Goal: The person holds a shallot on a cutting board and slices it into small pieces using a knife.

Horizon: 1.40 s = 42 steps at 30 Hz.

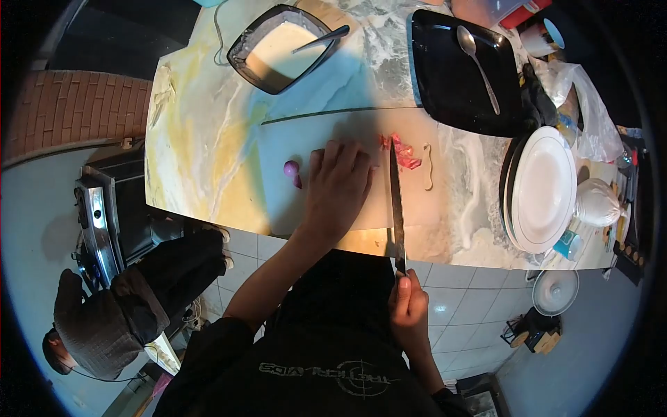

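Observation:
My right hand [408,306] is closed round the handle of a long knife [397,201], whose blade points away over the pale cutting board [278,201]. Chopped red pieces [408,156] lie by the blade tip. Left of the knife, my left hand [338,181] rests on the board with its fingers bent and pressed together; whatever is beneath them is hidden. A small purple onion [291,169] lies on the board to the left of that hand. A thin pale strip [428,167] is near the board's right side.
A black bowl of pale batter [281,55] with a spoon stands at the back left. A black tray [445,83] holds a spoon [479,69]. White plates [545,191] and a plastic bag [596,201] are at the right. Another person [111,320] is at the lower left.

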{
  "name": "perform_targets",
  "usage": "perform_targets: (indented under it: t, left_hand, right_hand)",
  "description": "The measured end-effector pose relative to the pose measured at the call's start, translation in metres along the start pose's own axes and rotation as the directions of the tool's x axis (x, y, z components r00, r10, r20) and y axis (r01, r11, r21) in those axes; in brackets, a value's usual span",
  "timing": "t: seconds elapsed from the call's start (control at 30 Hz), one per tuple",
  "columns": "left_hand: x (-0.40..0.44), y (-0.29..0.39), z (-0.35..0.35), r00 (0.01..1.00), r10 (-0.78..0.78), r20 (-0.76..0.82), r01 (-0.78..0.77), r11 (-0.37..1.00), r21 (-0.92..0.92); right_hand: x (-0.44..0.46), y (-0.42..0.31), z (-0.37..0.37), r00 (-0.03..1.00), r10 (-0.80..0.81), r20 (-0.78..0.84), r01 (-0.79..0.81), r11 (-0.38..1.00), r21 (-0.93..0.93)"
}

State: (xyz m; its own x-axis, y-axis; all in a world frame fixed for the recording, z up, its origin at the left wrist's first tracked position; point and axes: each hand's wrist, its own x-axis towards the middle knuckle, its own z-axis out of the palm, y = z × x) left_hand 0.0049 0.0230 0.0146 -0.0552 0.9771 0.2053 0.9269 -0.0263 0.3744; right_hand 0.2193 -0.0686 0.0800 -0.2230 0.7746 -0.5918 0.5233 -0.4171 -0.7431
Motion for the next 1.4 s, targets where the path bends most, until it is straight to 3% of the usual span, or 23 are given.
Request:
perform_targets:
  t: [0.1,0.5,0.57,0.67,0.9,1.1,1.4]
  left_hand:
    - [0.002,0.003,0.003,1.000,-0.001,-0.027,0.002,0.999,0.041]
    - [-0.001,-0.002,0.000,0.997,0.044,-0.062,-0.049,0.995,-0.090]
    - [-0.002,-0.004,-0.002,1.000,0.007,-0.008,-0.008,0.978,-0.207]
    - [0.001,0.000,-0.006,0.997,-0.009,-0.079,-0.005,0.985,-0.172]
    - [0.005,0.002,-0.007,0.997,-0.072,0.019,0.073,0.994,-0.085]
    - [0.007,0.003,-0.006,0.992,-0.100,0.077,0.114,0.974,-0.196]
    - [0.013,0.001,-0.012,0.993,-0.115,0.027,0.117,0.943,-0.312]
  right_hand:
    - [-0.001,0.001,-0.001,1.000,-0.014,-0.009,0.014,1.000,0.026]
    - [0.004,0.009,-0.002,0.999,0.033,0.026,-0.034,0.999,0.033]
    - [0.006,0.005,-0.001,0.999,0.045,0.022,-0.046,0.998,0.049]
    - [0.008,0.007,0.000,0.997,0.070,0.026,-0.072,0.996,0.047]
    - [0.012,0.015,0.000,0.995,0.088,0.052,-0.093,0.992,0.086]
    - [0.015,0.011,-0.003,0.992,0.112,0.055,-0.116,0.991,0.063]
    - [0.019,0.015,-0.001,0.996,0.071,0.062,-0.074,0.996,0.055]
